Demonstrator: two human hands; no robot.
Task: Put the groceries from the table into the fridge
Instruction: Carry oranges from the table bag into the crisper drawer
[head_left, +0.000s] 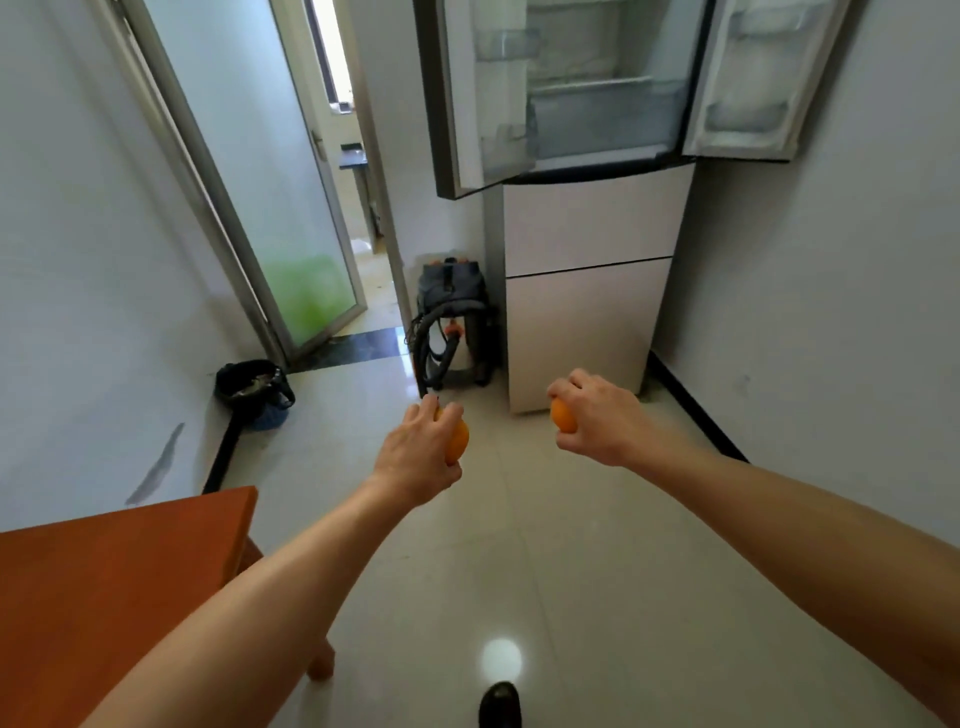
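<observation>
Nearest us, one dark shoe (500, 704) stands on the pale tiled floor (571, 597), and one corner of the wooden desk (104, 597) enters at lower left.

Both bare forearms reach forward over the floor, the backs of the hands turned up. The left hand (415, 452) curls fingers and thumb round the left orange (458, 439), which shows at the hand's inner edge. The right hand (597, 421), slightly farther ahead, grips the right orange (563, 415) from above, and the fruit shows beneath its bent fingers. We count two hands and two oranges, one per hand. Both oranges are held in the air between desk and fridge, well apart from each other.

Beyond them the fridge (587, 234) stands by the right wall. We count two upper doors, both swung open, and two shut drawer fronts below. The interior is too blurred for us to tell its contents.

Just beside the fridge, on its left, sits one grey vacuum cleaner (452, 312) with a coiled hose. By the left wall stands one bin (254, 387) lined with a black bag. Behind it, one frosted glass door (291, 208) stands ajar.
</observation>
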